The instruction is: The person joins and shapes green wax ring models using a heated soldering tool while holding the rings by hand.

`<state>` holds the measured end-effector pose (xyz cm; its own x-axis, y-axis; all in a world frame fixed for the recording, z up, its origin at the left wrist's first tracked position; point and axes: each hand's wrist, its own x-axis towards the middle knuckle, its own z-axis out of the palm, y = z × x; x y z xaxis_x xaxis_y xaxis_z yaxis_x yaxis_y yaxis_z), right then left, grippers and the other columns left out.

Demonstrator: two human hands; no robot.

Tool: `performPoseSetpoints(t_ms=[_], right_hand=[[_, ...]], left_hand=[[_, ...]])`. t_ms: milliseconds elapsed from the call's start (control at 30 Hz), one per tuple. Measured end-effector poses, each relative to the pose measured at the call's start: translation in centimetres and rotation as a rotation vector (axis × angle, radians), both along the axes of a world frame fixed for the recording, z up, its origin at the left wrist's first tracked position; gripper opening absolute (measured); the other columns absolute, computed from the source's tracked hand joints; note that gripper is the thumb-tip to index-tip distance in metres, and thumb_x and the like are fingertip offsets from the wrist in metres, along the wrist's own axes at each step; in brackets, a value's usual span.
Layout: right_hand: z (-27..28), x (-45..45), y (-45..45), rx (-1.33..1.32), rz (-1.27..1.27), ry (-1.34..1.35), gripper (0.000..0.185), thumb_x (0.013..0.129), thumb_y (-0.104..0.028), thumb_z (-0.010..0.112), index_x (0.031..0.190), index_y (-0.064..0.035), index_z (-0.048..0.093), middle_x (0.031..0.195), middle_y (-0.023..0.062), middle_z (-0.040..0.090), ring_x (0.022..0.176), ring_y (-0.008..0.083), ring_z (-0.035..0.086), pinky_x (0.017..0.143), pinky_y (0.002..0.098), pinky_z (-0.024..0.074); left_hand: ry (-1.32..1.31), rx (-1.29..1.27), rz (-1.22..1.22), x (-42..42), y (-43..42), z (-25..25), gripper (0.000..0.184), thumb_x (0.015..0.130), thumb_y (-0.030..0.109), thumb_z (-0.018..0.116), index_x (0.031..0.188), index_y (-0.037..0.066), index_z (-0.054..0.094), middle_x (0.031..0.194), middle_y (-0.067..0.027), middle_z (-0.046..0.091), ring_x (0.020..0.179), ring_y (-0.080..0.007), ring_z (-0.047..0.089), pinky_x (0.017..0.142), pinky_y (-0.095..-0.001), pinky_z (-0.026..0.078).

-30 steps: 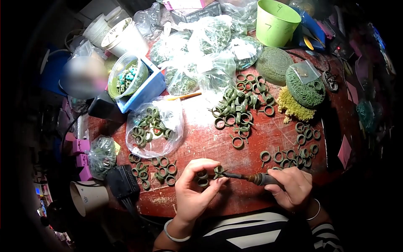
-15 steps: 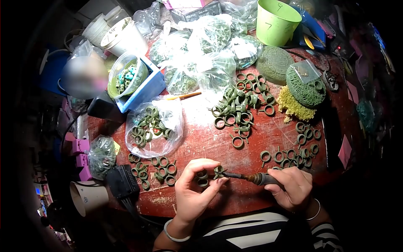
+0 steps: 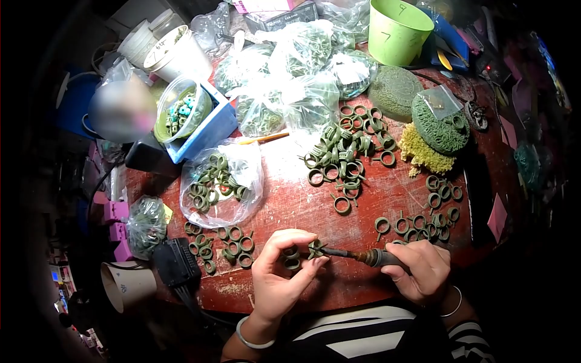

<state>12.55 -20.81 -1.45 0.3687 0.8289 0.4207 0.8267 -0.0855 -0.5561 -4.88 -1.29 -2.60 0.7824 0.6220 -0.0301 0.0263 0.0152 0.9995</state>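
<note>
Between thumb and forefinger, my left hand pinches a small green ring at the front of the table. More green rings lie just behind those fingers. My right hand is closed round the dark handle of a soldering-iron-like tool. Its thin tip points left and meets the held ring; whether it presses into it cannot be made out. Loose green rings with short stems lie beyond my right hand, and another small group lies left of my left hand.
A larger heap of green rings covers the table's middle. An open plastic bag of rings lies left. Behind are filled clear bags, a green bucket and a blue bin. Green textured discs rest on a yellow lump at right.
</note>
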Motion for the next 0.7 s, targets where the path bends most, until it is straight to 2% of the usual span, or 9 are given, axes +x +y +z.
performPoseSetpoints(t_ms=[233, 300, 533, 600, 700], right_hand=[[0.0, -0.02, -0.09, 0.005, -0.001, 0.014, 0.036, 0.087, -0.024, 0.08, 0.112, -0.0004, 0.069, 0.081, 0.0081, 0.062, 0.062, 0.0231, 0.064, 0.052, 0.0325, 0.0522], [-0.03, -0.03, -0.06, 0.008, 0.0, 0.014, 0.036, 0.087, -0.024, 0.08, 0.113, -0.0003, 0.069, 0.081, 0.0081, 0.062, 0.062, 0.0232, 0.064, 0.052, 0.0326, 0.0522], [-0.03, -0.05, -0.06, -0.006, 0.006, 0.012, 0.037, 0.087, -0.023, 0.08, 0.113, -0.0002, 0.069, 0.081, 0.0082, 0.062, 0.062, 0.0232, 0.064, 0.052, 0.0328, 0.0525], [-0.06, -0.04, -0.08, -0.007, 0.005, 0.011, 0.037, 0.087, -0.023, 0.08, 0.113, -0.0002, 0.069, 0.081, 0.0082, 0.062, 0.063, 0.0232, 0.064, 0.052, 0.0326, 0.0525], [-0.01, -0.02, -0.05, -0.004, 0.004, 0.007, 0.037, 0.087, -0.024, 0.08, 0.113, -0.0001, 0.069, 0.081, 0.0081, 0.062, 0.062, 0.0231, 0.064, 0.052, 0.0323, 0.0525]], left_hand=[[0.015, 0.024, 0.007, 0.16, -0.09, 0.46, 0.036, 0.082, -0.012, 0.075, 0.114, -0.003, 0.061, 0.117, -0.0141, 0.062, 0.104, -0.0167, 0.062, 0.092, -0.0292, 0.052], [-0.033, 0.001, 0.02, 0.33, -0.16, 0.42, 0.035, 0.084, -0.013, 0.074, 0.115, -0.001, 0.064, 0.113, -0.0077, 0.059, 0.087, -0.0072, 0.058, 0.077, -0.0212, 0.051], [-0.025, -0.086, 0.037, 0.2, -0.28, 0.35, 0.035, 0.083, -0.013, 0.074, 0.115, -0.002, 0.064, 0.113, -0.008, 0.059, 0.088, -0.0076, 0.058, 0.076, -0.021, 0.051], [0.009, -0.045, 0.012, 0.03, -0.14, 0.34, 0.036, 0.082, -0.013, 0.074, 0.115, -0.003, 0.061, 0.117, -0.0144, 0.061, 0.103, -0.0163, 0.063, 0.087, -0.0281, 0.055], [0.006, 0.061, -0.001, 0.14, 0.02, 0.33, 0.036, 0.083, -0.013, 0.073, 0.114, -0.003, 0.061, 0.117, -0.014, 0.061, 0.101, -0.0157, 0.063, 0.087, -0.0275, 0.055]])
